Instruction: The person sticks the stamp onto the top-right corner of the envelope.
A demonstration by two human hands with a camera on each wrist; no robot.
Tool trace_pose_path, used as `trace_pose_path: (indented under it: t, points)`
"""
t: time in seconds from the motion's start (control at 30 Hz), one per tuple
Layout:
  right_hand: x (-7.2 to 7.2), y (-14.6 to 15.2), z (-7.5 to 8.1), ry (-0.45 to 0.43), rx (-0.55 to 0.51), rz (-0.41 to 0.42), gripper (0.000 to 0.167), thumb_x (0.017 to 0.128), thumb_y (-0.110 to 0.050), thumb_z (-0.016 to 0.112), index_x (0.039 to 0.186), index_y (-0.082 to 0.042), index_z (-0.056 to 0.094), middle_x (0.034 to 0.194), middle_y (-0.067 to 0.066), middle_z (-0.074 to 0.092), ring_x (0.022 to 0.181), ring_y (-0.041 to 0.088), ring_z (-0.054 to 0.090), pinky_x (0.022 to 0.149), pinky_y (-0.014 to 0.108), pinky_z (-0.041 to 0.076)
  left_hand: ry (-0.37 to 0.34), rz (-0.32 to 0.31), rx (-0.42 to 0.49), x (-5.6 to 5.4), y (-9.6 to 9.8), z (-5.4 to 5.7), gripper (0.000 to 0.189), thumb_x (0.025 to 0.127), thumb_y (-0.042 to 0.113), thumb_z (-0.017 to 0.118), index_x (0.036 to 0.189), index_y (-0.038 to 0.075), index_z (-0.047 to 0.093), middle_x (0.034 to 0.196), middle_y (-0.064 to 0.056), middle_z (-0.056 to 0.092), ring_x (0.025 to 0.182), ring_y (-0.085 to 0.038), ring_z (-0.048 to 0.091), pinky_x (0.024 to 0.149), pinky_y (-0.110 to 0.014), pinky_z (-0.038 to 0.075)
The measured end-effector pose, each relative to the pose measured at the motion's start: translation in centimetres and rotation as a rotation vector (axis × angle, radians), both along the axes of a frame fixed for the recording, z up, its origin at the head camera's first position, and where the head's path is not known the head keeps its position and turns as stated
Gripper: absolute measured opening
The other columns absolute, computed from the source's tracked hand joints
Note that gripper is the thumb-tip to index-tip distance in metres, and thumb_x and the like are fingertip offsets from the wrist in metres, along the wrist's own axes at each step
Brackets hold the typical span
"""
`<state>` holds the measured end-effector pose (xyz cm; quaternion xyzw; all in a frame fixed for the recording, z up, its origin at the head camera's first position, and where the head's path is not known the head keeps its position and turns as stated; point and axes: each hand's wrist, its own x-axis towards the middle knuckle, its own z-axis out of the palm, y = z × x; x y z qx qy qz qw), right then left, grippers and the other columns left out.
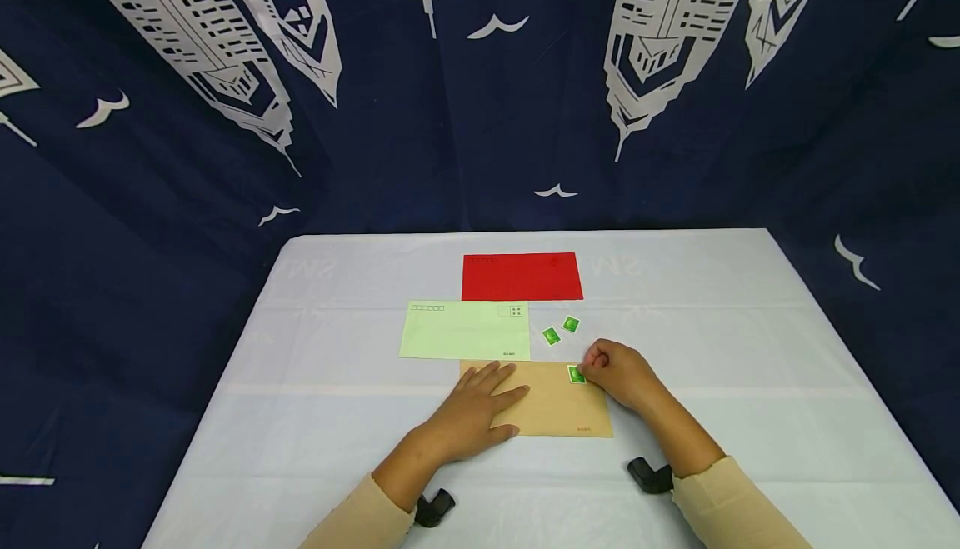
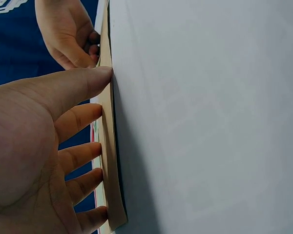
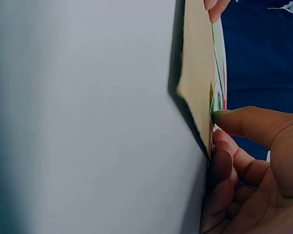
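Head view: Your left hand point(image 1: 471, 416) rests, fingers spread, on 1 tan rectangular paper envelope point(image 1: 558, 411), midway between the left and right edges of the white-covered tabletop point(image 1: 300, 432). Your right hand point(image 1: 624, 374) pinches 1 small green stamp with a white border point(image 1: 576, 375) at the envelope's far right corner. The step in hand appears to be stamp placement; the next move likely calls for alignment, then pressing flat. Toward the tabletop's far edge lie 1 light green rectangular paper envelope point(image 1: 461, 332), 2 loose green stamps point(image 1: 551, 336) and 1 red rectangular paper envelope point(image 1: 521, 278).

Left wrist view: Your thumb and fingertips touch the tan paper.

Right wrist view: Your thumb meets the stamp, partly hiding it; your other fingers curl.
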<state>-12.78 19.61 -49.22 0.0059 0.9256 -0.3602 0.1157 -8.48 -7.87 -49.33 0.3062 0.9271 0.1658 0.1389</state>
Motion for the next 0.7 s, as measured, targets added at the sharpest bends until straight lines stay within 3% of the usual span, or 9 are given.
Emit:
trace_pose_path:
  t: [0.7]
  points:
    - [-0.20, 0.18, -0.43, 0.002, 0.008, -0.010, 0.015, 0.092, -0.021, 0.070, 0.088, -0.010, 0.062, 0.073, 0.001, 0.055, 0.069, 0.015, 0.050, 0.061, 0.025, 0.039, 0.011, -0.001, -0.010, 0.07, 0.15, 0.20, 0.057, 0.099, 0.039, 0.064, 0.152, 0.026, 0.048, 0.166, -0.003, 0.032, 0.156, -0.027, 0.025, 0.127, -0.054, 0.022]
